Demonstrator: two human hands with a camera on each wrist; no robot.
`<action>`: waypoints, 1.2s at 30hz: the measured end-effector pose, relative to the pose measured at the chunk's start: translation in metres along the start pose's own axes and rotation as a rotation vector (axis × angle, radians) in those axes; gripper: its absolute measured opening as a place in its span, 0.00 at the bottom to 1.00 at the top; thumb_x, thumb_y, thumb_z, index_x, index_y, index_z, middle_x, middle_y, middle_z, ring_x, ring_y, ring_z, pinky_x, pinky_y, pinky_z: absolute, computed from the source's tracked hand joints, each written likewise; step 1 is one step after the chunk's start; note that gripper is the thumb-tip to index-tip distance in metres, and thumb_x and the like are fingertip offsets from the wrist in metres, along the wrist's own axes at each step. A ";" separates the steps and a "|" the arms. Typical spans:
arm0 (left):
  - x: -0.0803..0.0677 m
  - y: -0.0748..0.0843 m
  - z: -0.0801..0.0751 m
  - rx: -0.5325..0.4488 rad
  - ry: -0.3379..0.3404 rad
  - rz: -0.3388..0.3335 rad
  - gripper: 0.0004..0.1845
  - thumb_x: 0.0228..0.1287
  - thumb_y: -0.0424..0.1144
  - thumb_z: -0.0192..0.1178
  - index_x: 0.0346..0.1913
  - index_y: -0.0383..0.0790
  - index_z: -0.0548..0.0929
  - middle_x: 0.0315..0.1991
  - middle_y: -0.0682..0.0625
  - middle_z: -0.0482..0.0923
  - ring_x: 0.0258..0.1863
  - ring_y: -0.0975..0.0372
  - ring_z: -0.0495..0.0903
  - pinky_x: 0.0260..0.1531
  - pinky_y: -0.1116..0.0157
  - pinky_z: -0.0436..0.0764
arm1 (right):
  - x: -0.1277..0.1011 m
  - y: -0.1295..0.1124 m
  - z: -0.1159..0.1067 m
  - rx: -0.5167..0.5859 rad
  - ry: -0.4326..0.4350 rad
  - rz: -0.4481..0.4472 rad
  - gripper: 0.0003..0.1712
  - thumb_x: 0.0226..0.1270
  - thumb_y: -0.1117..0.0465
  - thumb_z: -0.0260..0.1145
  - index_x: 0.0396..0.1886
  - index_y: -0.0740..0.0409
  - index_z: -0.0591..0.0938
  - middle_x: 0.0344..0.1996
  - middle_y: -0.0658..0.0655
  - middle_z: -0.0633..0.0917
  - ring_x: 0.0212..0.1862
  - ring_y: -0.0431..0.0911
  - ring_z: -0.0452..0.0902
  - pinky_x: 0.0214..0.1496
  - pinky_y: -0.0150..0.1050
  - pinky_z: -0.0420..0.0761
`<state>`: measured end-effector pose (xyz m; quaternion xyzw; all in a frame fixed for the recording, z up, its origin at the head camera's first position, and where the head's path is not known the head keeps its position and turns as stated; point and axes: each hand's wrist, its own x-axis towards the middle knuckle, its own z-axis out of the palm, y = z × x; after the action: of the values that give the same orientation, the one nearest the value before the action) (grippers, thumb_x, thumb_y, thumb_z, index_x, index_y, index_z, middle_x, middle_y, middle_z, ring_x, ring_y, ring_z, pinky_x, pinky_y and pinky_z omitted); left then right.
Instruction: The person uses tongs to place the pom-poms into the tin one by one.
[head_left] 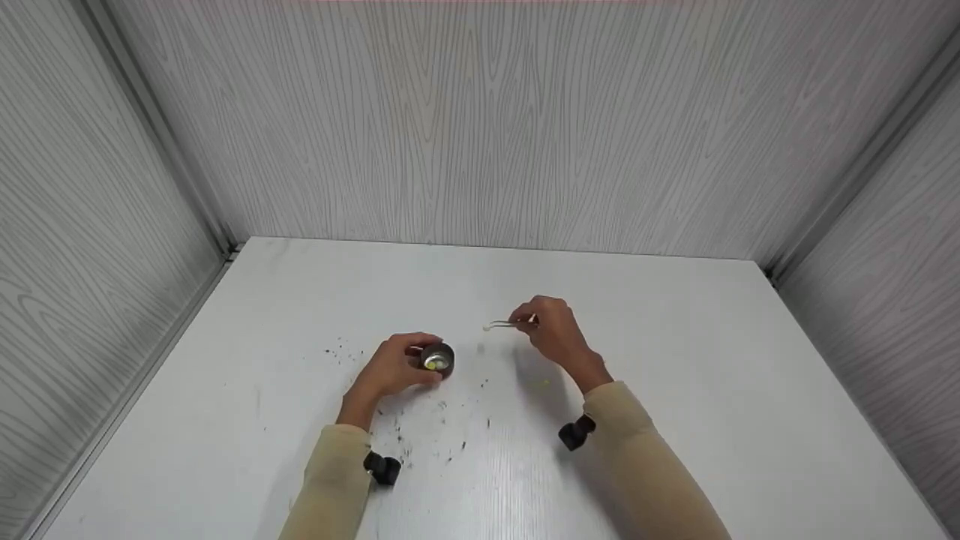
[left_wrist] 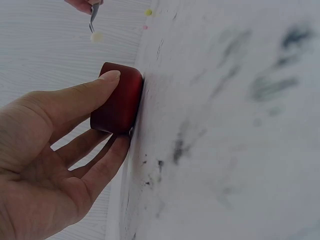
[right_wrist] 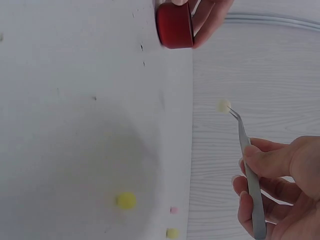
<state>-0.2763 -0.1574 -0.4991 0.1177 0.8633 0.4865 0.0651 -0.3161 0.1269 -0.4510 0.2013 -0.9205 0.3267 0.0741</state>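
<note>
Here's the left hand [head_left: 394,366], thumb and fingers clamped round a small red cup [left_wrist: 120,97], its mouth facing up, down at the desk [head_left: 675,337], a yellow ball [head_left: 431,366] and a whitish one showing inside. Across from it, well apart, the right hand [head_left: 553,330] pinches a pair of silver tweezers [right_wrist: 254,190] between thumb and fingers. And look at those bent tips: a pale cream ball [right_wrist: 224,106] sits right there, up in the air to the right of the cup, clear of its rim! Below, on the desk, a bright yellow ball [right_wrist: 126,200] lies near a little pink piece [right_wrist: 174,210] and another yellowish ball [right_wrist: 172,233]. Dark specks and smudges [head_left: 399,439] dot the surface around the left forearm, which wears a beige sleeve [head_left: 334,465].
</note>
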 end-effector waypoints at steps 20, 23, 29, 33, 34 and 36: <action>0.001 0.002 0.000 -0.020 0.009 -0.034 0.31 0.55 0.30 0.78 0.64 0.40 0.82 0.62 0.39 0.82 0.61 0.44 0.81 0.64 0.44 0.78 | -0.001 -0.027 0.016 -0.050 -0.035 -0.073 0.09 0.68 0.73 0.68 0.39 0.61 0.92 0.35 0.60 0.88 0.41 0.53 0.84 0.45 0.48 0.85; 0.000 0.002 0.000 -0.022 0.007 -0.034 0.32 0.54 0.31 0.78 0.64 0.40 0.82 0.63 0.39 0.82 0.62 0.43 0.81 0.64 0.44 0.78 | -0.001 -0.029 0.020 -0.056 -0.042 -0.075 0.09 0.67 0.73 0.68 0.39 0.61 0.92 0.35 0.60 0.88 0.41 0.53 0.85 0.45 0.48 0.86; 0.001 0.000 0.000 -0.012 0.004 -0.018 0.32 0.54 0.30 0.78 0.64 0.39 0.82 0.62 0.38 0.82 0.61 0.42 0.81 0.64 0.44 0.79 | -0.002 -0.033 0.025 -0.059 -0.076 -0.070 0.10 0.67 0.74 0.68 0.40 0.60 0.93 0.35 0.60 0.88 0.42 0.51 0.85 0.46 0.47 0.87; 0.001 0.001 0.000 -0.011 0.004 -0.021 0.32 0.54 0.31 0.78 0.64 0.40 0.82 0.62 0.39 0.82 0.61 0.43 0.81 0.64 0.45 0.78 | -0.003 -0.035 0.028 -0.067 -0.080 -0.082 0.10 0.66 0.74 0.69 0.39 0.60 0.92 0.35 0.59 0.88 0.42 0.51 0.86 0.47 0.47 0.87; 0.001 0.001 0.000 -0.008 0.004 -0.019 0.32 0.54 0.31 0.78 0.64 0.40 0.82 0.62 0.39 0.82 0.61 0.43 0.81 0.64 0.44 0.78 | -0.003 -0.036 0.029 -0.066 -0.082 -0.082 0.10 0.66 0.74 0.69 0.39 0.60 0.92 0.35 0.59 0.88 0.42 0.51 0.86 0.47 0.47 0.87; 0.001 0.001 0.000 -0.002 0.005 -0.019 0.32 0.54 0.31 0.78 0.64 0.40 0.82 0.62 0.39 0.82 0.61 0.43 0.81 0.64 0.44 0.78 | -0.003 -0.036 0.030 -0.068 -0.085 -0.088 0.10 0.67 0.74 0.69 0.39 0.60 0.92 0.35 0.59 0.88 0.42 0.51 0.86 0.47 0.47 0.87</action>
<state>-0.2769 -0.1563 -0.4980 0.1081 0.8641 0.4868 0.0677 -0.2985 0.0834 -0.4548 0.2526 -0.9236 0.2829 0.0561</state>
